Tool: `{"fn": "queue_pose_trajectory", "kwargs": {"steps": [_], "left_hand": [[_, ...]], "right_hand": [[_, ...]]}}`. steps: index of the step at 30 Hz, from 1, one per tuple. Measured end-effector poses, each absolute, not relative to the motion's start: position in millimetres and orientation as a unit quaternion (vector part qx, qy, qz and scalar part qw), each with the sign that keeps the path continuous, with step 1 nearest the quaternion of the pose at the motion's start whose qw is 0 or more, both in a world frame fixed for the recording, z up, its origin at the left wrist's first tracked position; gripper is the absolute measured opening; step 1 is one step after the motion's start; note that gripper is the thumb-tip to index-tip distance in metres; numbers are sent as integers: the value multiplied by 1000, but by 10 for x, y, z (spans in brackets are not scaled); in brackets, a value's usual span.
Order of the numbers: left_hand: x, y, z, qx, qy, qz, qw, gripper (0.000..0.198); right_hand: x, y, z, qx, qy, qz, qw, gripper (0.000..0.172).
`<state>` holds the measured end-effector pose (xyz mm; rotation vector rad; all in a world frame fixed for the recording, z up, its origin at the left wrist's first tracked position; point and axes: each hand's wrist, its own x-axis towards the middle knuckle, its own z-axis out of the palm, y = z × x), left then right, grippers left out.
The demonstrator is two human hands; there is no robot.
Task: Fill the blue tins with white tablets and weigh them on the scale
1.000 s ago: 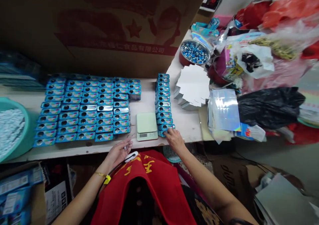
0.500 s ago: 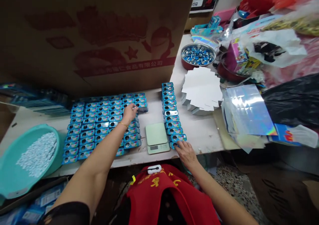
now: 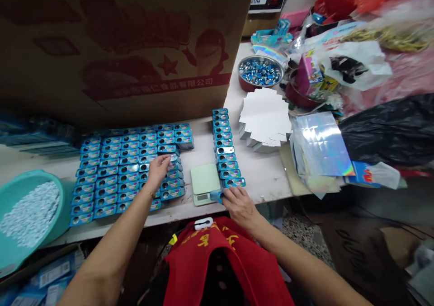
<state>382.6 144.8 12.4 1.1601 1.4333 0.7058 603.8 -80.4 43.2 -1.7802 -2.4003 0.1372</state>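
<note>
My right hand [image 3: 240, 206] grips a small blue box [image 3: 216, 196] by its end, holding it over the front right corner of a pale green kitchen scale [image 3: 205, 179]. Just beyond that hand, a single column of blue boxes [image 3: 228, 166] runs away from me. My left hand [image 3: 158, 172] is over the packed rows of similar blue boxes [image 3: 127, 168], each with a dark round opening. Its fingertips are pinched together at one box in the right-hand row; what is between them is too small to make out.
A turquoise basin [image 3: 63, 206] of small white-and-blue pieces stands at the left. Behind the rows rises a large cardboard carton [image 3: 135, 48]. To the right are stacked white cards [image 3: 264, 116], a metal bowl [image 3: 242, 82] of round blue-and-silver pieces, and shiny sheets [image 3: 320, 148].
My right hand has taken the nearest box off the single column and brought it left to the scale. My left hand has moved nearer to me along its row. The view has shifted slightly.
</note>
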Motion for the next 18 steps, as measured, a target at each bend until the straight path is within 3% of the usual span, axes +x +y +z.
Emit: {"fn": "queue_pose_trajectory", "kwargs": {"steps": [10, 13, 18], "left_hand": [[3227, 176, 232, 323, 593, 316, 666, 30], [3112, -46, 255, 238, 574, 328, 711, 24], [3011, -267, 197, 145, 587, 340, 721, 21]], "right_hand": [[5459, 4, 302, -525, -848, 74, -3, 15], [5602, -171, 322, -580, -807, 100, 55, 18], [6058, -598, 254, -693, -659, 163, 243, 20]]}}
